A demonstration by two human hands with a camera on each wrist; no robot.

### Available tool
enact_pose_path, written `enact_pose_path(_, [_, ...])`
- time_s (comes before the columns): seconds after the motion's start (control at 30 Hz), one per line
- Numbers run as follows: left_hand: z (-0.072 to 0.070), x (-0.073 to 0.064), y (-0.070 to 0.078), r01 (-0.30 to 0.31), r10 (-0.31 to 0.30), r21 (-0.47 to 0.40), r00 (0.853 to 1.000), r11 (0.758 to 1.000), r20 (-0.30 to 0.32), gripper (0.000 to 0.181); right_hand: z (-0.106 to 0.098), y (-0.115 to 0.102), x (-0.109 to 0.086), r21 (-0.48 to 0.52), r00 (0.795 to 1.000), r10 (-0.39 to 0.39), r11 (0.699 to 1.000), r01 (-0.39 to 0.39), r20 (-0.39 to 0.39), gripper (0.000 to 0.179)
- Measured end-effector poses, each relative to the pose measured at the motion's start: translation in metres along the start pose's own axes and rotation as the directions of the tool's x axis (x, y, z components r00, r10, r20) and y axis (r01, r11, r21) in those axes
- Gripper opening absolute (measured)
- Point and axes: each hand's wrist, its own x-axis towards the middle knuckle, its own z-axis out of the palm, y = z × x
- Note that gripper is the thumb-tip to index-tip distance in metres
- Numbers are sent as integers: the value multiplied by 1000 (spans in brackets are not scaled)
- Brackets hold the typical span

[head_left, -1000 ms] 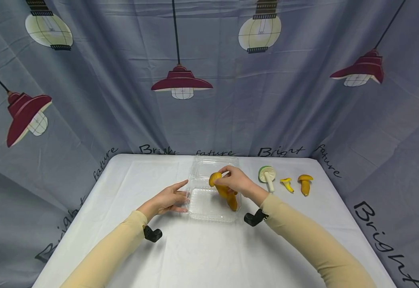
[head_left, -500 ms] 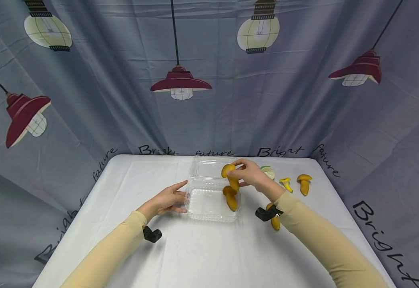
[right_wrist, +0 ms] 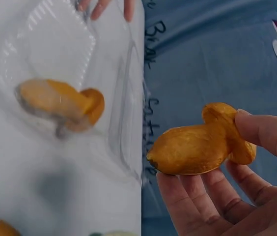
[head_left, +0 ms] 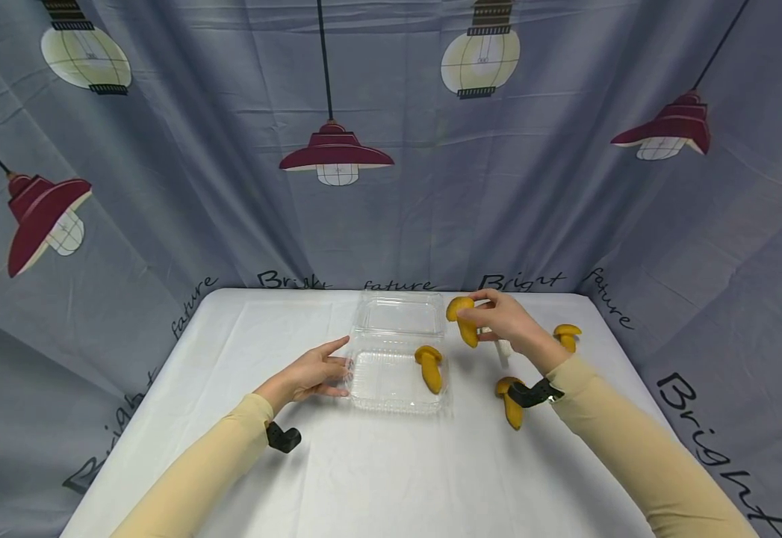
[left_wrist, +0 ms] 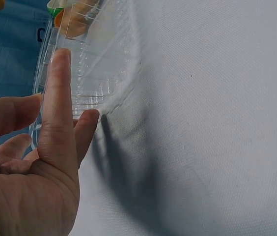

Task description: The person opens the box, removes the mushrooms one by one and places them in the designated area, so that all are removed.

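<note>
My right hand (head_left: 506,317) pinches a yellow-orange mushroom (head_left: 464,323) between thumb and fingers, above the table to the right of a clear plastic clamshell box (head_left: 384,381). The right wrist view shows the held mushroom (right_wrist: 192,147) lying sideways, fingertips beneath it and the thumb at its cap. Another yellow-orange mushroom (head_left: 429,370) lies in the right part of the box's base. My left hand (head_left: 313,373) rests its fingers against the box's left side. In the left wrist view one finger of the left hand (left_wrist: 35,162) stretches straight along the clear wall.
The box's lid (head_left: 400,312) lies back behind the base. A yellow-brown mushroom (head_left: 511,403) lies under the right wrist camera, and another (head_left: 567,336) lies farther right. Of the green-and-white mushroom, only the pale stem (head_left: 502,351) shows below my right hand.
My right hand has lifted the mushroom from above the box and carried it right. The mushroom in the base and my left hand stay put.
</note>
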Motion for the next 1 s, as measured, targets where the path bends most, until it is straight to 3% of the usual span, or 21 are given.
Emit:
enact_pose_path(0.63, [-1,0,0,-1,1,-4,1000,1000,9,82,-60,32,-23,-56,995,4,998,-10,-100,78])
enact_pose_path(1.0, [-1,-1,-1,-6,7,-8,1000,1000,21,83,-81,51,-31,-53,987,49,997,-58,-152,76])
